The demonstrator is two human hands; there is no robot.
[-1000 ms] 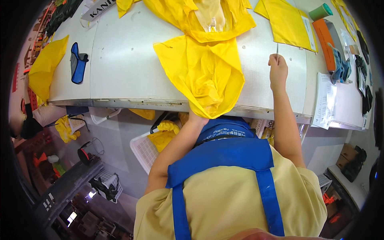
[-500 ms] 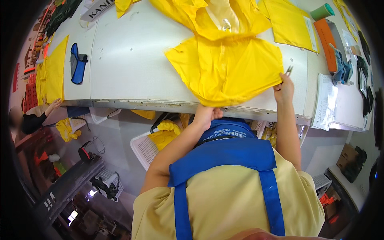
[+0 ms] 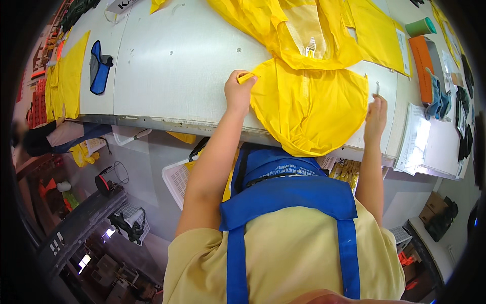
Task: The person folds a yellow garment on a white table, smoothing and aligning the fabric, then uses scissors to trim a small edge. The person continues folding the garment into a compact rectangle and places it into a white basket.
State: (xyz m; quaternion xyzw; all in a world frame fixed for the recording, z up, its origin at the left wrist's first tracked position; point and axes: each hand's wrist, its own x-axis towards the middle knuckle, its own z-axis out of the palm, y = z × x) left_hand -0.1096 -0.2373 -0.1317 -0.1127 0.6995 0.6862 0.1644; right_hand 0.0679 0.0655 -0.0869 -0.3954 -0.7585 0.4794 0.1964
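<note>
Both hands were up on the bench [image 3: 177, 66], one at each side of a round yellow cloth piece [image 3: 309, 109]. Going from left to right, a flat yellow sheet [image 3: 66, 76] lay at the far left end of the bench. Just beside it lay a small blue and grey thing [image 3: 99, 68] made of cloth. Then came a wide bare part of the grey top.

Next was the left hand [image 3: 238, 93]. Its fingers were pinched shut on the left edge of the yellow cloth piece, and that bit of edge was folded up a little. The yellow cloth piece lay at the near edge of the bench, and its bottom part hung down over that edge. Behind it, a bigger heap of yellow fabric [image 3: 298, 30] touched its top.

The right hand [image 3: 375, 111] was at the right edge of the yellow cloth piece. It was closed around a thin silver tool [image 3: 377, 88] that stuck up from its fingers. More to the right, near the back, stood a green roll [image 3: 420, 26] and a long orange box [image 3: 422, 61]. White papers [image 3: 416, 139] lay near the right end of the bench.
</note>
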